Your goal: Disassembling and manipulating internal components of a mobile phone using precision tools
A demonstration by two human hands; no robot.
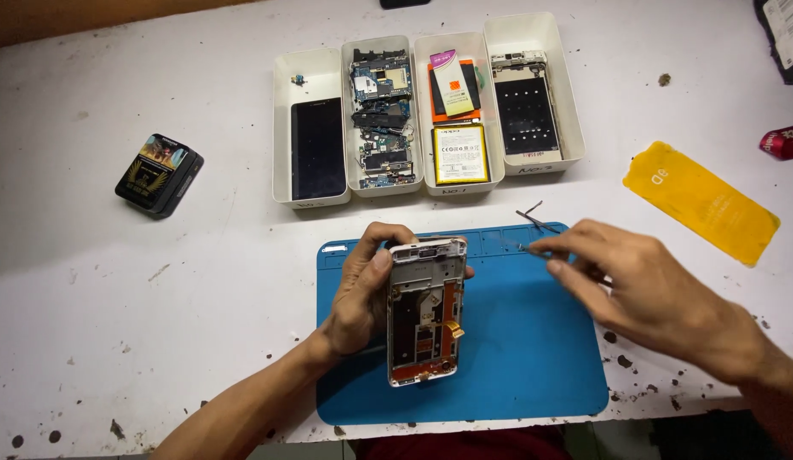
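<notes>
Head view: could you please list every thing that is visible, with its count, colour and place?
phone frame: 1, silver, opened, over the mat
mat: 1, blue, table front
trays: 4, white, side by side behind the mat, holding phone parts
tweezers: 1, dark, mat's far edge
box: 1, black, table left
yellow sheet: 1, table right
table: 1, white, stained
left hand: holds the frame
right hand: fingertips pinched above the mat; anything in them is too small to tell

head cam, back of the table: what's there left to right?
Black box → tray with dark screen → tray of circuit boards → tray with batteries → tray with phone frame → yellow sheet.
</notes>
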